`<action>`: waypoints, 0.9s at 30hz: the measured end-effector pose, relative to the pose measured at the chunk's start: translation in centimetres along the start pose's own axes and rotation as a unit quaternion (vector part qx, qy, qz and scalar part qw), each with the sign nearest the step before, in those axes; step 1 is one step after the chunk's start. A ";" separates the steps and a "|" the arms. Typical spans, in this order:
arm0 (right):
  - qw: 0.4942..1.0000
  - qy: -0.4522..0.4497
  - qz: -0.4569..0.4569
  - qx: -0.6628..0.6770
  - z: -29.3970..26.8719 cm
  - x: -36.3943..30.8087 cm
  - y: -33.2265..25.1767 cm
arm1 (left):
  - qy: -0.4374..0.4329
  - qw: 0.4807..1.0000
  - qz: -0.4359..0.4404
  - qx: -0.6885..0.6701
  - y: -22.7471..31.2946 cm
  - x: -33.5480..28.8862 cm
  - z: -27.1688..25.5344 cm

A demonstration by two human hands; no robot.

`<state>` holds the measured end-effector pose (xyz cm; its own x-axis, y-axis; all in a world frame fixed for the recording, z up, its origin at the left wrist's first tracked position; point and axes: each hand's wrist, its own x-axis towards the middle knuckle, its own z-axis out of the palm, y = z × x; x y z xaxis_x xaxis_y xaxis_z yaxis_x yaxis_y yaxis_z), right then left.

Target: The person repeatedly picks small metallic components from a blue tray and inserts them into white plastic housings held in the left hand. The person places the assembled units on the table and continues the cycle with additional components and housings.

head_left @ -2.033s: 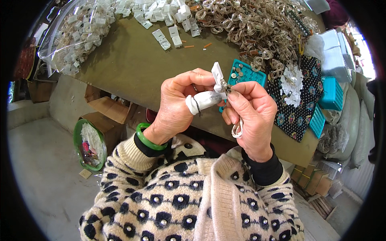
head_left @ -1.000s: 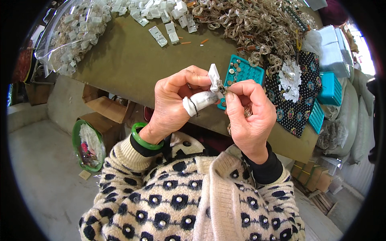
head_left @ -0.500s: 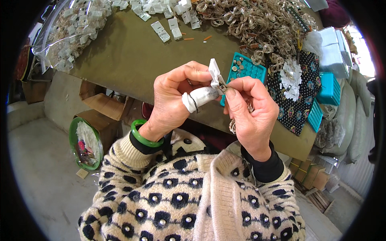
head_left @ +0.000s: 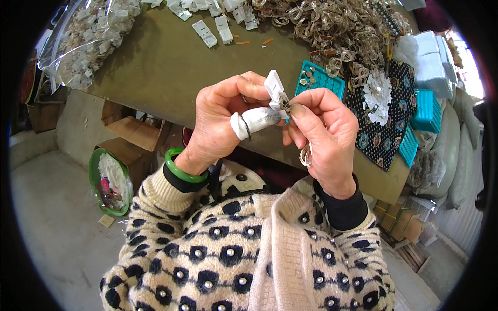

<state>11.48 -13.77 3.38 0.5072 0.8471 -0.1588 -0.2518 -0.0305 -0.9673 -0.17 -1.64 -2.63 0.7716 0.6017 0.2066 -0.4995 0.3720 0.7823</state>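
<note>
Center of frame: your left hand [head_left: 220,113] has its fingers closed on a small white plastic case [head_left: 273,85], lid piece tilted up. Your left thumb wears a white cover [head_left: 255,122], smudged gray at the tip. Your right hand [head_left: 330,140] pinches thumb to forefinger at the case's lower end, against a small dark-and-metallic part [head_left: 285,103]; exact contact too small to tell. A looped pale wire [head_left: 306,155] hangs below your right fingers. Just beyond that hand, right of center: teal tray [head_left: 334,84] with round metallic pieces. Upper right: heap of coiled wires [head_left: 332,28]. Upper left: clear bag [head_left: 52,59] of white pieces.
</note>
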 end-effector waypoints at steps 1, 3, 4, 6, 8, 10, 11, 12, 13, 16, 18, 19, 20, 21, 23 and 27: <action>1.000 -0.001 -0.013 -0.028 0.0 0.0 0.0 | -0.001 1.000 -0.002 0.000 0.0 0.0 0.0; 0.996 0.001 -0.037 -0.078 0.1 -0.1 0.0 | 0.008 1.000 -0.007 -0.011 0.0 0.0 0.1; 0.986 0.012 -0.093 -0.135 0.2 0.0 0.1 | 0.011 1.000 -0.010 -0.019 0.1 0.0 0.1; 0.945 0.031 -0.215 -0.244 0.6 0.1 0.6 | 0.025 1.000 -0.001 0.006 0.2 -0.1 0.3; 0.942 0.040 -0.214 -0.255 0.5 -0.1 0.8 | 0.043 0.999 0.003 0.031 0.2 -0.2 0.6; 0.929 0.057 -0.249 -0.267 0.5 0.2 1.2 | 0.069 0.996 0.004 0.060 0.3 -0.3 0.9; 0.924 0.061 -0.266 -0.267 0.4 0.3 1.4 | 0.065 0.996 0.005 0.068 0.3 -0.3 1.1; 0.906 0.064 -0.299 -0.293 0.3 0.4 1.5 | 0.061 0.995 0.006 0.077 0.2 -0.3 1.2; 0.884 0.067 -0.331 -0.324 0.2 0.5 1.6 | 0.058 0.995 0.005 0.083 0.2 -0.3 1.3; 0.841 0.081 -0.383 -0.373 0.1 0.5 1.8 | 0.093 0.993 -0.044 0.062 0.7 -0.7 2.0; 0.835 0.087 -0.387 -0.381 0.1 0.3 2.0 | 0.124 0.989 -0.053 0.055 0.7 -0.8 2.4; 0.852 0.091 -0.374 -0.354 0.1 0.3 2.1 | 0.138 0.988 -0.053 0.045 0.7 -0.7 2.6; 0.870 0.096 -0.356 -0.328 0.3 0.1 2.2 | 0.138 0.988 -0.050 0.039 0.8 -0.7 2.7; 0.887 0.101 -0.332 -0.305 0.4 0.0 2.3 | 0.138 0.989 -0.047 0.032 0.8 -0.7 2.8; 0.946 0.102 -0.221 -0.215 0.6 -0.4 2.4 | 0.140 0.989 -0.039 0.033 0.8 -0.7 3.0; 0.974 0.110 -0.153 -0.123 0.7 -0.5 2.6 | 0.138 0.988 0.003 0.070 0.3 -0.8 3.4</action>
<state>9.97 -13.92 1.06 0.6982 0.7035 0.1330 0.1311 0.0571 -0.9897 0.42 -4.38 -0.57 0.6227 0.7802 0.0589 -0.4298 0.2781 0.8590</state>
